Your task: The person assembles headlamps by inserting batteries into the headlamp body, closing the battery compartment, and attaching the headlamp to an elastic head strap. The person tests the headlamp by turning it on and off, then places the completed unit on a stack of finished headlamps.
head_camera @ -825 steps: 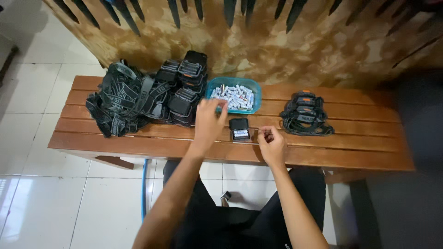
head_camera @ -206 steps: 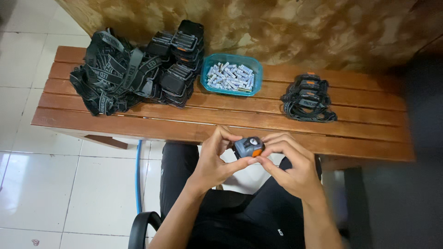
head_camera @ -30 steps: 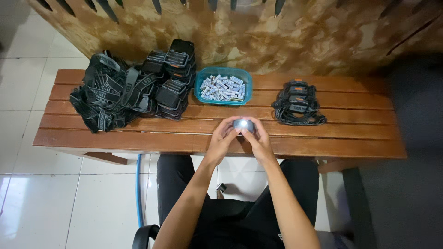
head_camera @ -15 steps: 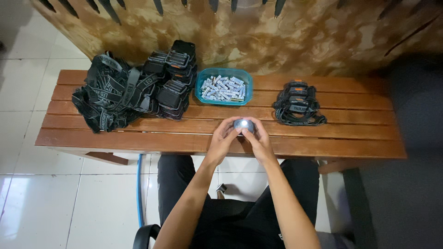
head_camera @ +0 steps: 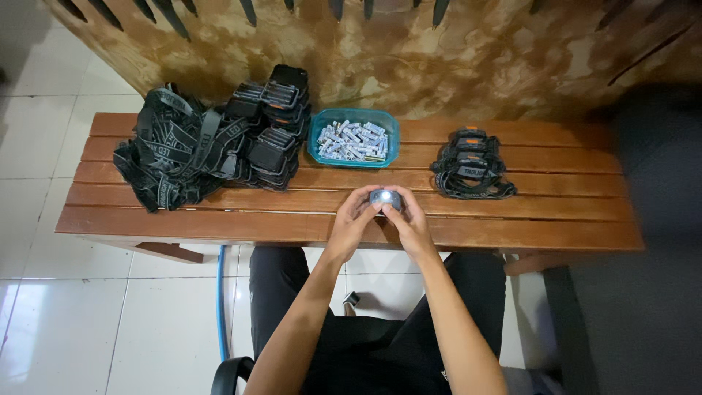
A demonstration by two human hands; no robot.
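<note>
Both hands hold one small black headlamp unit (head_camera: 385,197) over the near slats of a wooden bench (head_camera: 512,234). Its front lens glows white. My left hand (head_camera: 352,223) grips its left side and my right hand (head_camera: 412,223) grips its right side, fingers curled around the body. The lamp sits just above the bench top near the middle.
A large heap of black headlamps with straps (head_camera: 212,143) fills the bench's left part. A teal tray of small batteries (head_camera: 352,139) stands behind my hands. A small stack of headlamps (head_camera: 472,164) lies to the right. White tiled floor lies to the left.
Much earlier the lamp was held over my lap, unlit. In the last second both hands and the lit lamp have stayed nearly still over the bench.
</note>
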